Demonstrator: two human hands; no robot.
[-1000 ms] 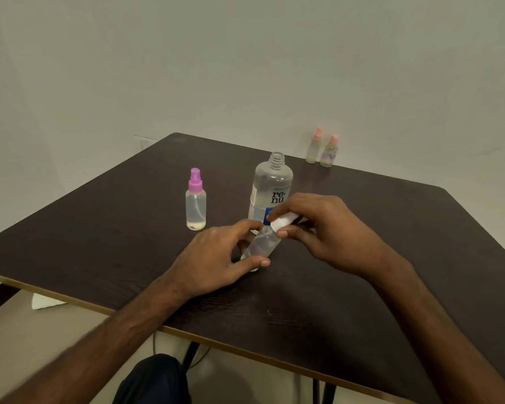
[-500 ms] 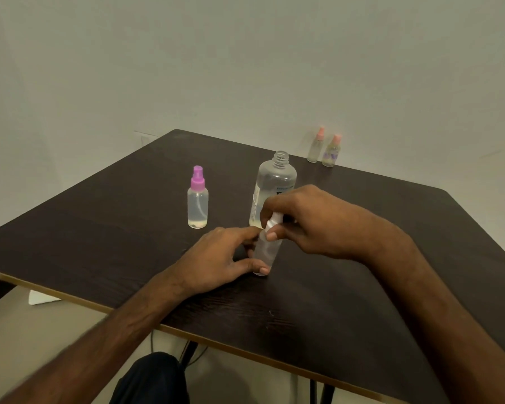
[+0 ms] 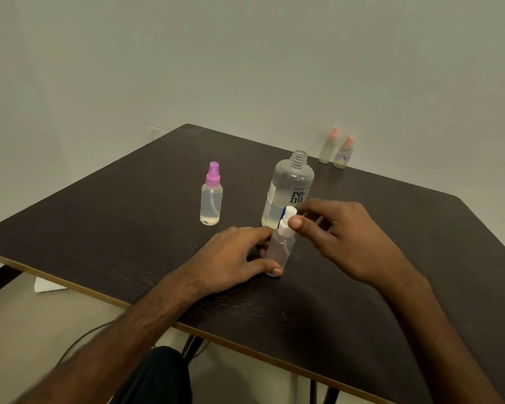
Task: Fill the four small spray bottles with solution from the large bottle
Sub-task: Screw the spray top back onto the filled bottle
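Observation:
A small clear spray bottle point(image 3: 280, 252) with a white spray top point(image 3: 288, 221) stands upright near the middle of the dark table point(image 3: 129, 228). My left hand point(image 3: 233, 258) grips its body from the left. My right hand point(image 3: 336, 237) pinches the white top between thumb and fingers. Just behind stands the large clear bottle point(image 3: 290, 185), uncapped, with a little yellowish liquid at the bottom. A small bottle with a purple spray top point(image 3: 211, 196) stands to the left. Two small bottles with pink tops point(image 3: 328, 147) point(image 3: 344, 154) stand at the far edge.
A pale wall rises right behind the table's far edge. The near table edge runs diagonally from left to lower right. A white scrap point(image 3: 45, 285) and a dark cable point(image 3: 85, 339) lie on the floor below. My dark-clothed knee point(image 3: 158, 377) shows under the table.
The small bottle was tilted a second ago and now stands upright on the table. My right hand has shifted right on the white top, so the top shows now.

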